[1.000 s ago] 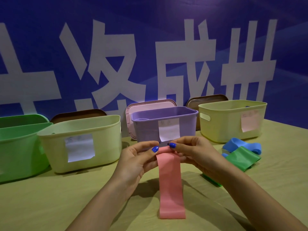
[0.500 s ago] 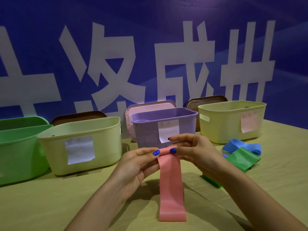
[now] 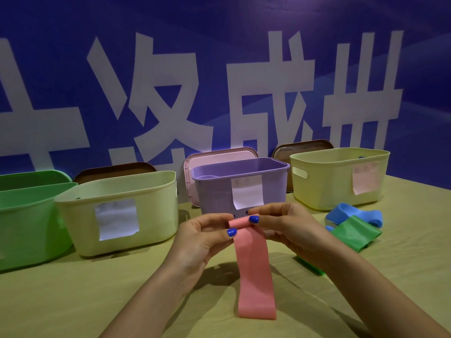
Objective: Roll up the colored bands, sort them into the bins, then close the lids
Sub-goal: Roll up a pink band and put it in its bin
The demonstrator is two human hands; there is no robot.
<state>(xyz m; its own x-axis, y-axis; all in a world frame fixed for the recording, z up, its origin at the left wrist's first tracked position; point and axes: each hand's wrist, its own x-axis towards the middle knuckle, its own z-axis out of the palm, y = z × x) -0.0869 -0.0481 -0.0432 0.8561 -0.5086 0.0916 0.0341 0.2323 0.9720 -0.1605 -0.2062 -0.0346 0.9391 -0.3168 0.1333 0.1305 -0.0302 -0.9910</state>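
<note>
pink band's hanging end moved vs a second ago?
No. The pink band hangs with its lower end at the same spot on the table; only its top is rolled.

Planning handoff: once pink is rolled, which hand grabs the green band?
Right. The right hand is nearest the green band, lying just right of it; the left hand would have to cross the pink band.

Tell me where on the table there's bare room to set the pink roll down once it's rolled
Bare cloth lies in the near left, in front of the green bin and pale yellow bin, left of the left hand. More shows at the near right, below the green band. It is crowded by the blue band and along the row of bins, including the purple bin.
</note>
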